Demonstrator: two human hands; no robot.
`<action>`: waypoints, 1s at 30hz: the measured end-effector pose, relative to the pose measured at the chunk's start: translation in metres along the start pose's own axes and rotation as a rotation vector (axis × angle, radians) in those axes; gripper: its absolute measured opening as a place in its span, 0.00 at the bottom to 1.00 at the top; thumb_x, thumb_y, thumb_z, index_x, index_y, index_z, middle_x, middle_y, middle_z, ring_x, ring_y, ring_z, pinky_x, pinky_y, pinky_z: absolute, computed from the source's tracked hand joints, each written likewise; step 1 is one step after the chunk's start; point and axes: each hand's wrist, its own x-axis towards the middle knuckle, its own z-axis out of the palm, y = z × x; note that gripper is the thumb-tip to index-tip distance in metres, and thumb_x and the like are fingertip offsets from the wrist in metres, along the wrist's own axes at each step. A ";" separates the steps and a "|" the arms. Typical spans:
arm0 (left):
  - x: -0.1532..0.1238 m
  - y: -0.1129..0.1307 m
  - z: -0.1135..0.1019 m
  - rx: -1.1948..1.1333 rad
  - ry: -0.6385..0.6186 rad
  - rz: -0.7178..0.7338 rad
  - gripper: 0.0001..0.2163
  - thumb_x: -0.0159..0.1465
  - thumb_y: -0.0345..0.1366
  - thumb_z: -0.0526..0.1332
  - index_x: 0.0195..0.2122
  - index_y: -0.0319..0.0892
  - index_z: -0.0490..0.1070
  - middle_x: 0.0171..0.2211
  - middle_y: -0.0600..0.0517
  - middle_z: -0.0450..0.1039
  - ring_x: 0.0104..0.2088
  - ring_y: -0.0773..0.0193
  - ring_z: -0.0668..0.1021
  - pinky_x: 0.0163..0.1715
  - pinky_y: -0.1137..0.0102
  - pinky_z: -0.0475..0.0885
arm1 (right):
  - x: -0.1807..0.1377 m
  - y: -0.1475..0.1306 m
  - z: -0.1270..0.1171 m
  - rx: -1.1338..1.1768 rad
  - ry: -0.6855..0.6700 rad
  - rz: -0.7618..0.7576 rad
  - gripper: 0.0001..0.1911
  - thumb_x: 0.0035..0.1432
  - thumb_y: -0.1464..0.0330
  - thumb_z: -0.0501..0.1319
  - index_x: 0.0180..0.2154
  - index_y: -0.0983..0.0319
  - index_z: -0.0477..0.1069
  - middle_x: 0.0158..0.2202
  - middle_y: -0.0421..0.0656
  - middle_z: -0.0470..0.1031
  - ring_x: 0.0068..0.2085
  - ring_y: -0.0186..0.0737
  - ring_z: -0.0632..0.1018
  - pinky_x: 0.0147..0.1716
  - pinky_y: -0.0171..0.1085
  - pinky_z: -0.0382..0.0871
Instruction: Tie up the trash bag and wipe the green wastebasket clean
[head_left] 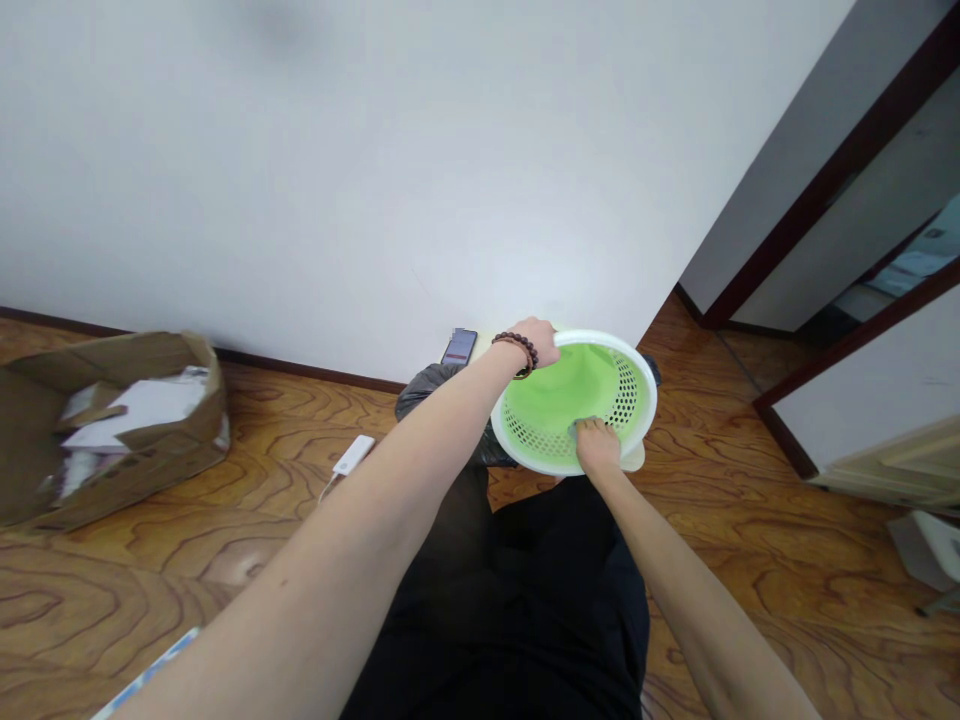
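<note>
Basket [559, 395], green, centre frame.
We clamp its rim with our left hand [537, 340], right hand [598, 448] curls on a grey rag [574, 430] inside; cardboard box [161, 452] at left holds papers [150, 400].

- The wooden floor [750, 560], strongly grained, runs up to a dark skirting under the white wall.
- An open cardboard box [112, 430] with papers inside sits on it at the left, near the wall.
- A white power bank [353, 455] with its cable lies flat, between the box and a black bag [431, 388].
- A white object [930, 545] stands at the right edge.
</note>
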 end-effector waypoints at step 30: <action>-0.003 0.008 -0.001 0.006 -0.006 0.044 0.21 0.53 0.40 0.54 0.47 0.42 0.72 0.38 0.43 0.74 0.34 0.55 0.76 0.31 0.68 0.71 | -0.002 -0.053 0.012 0.132 -0.135 -0.295 0.22 0.56 0.79 0.47 0.52 0.66 0.64 0.51 0.51 0.68 0.50 0.40 0.69 0.49 0.37 0.57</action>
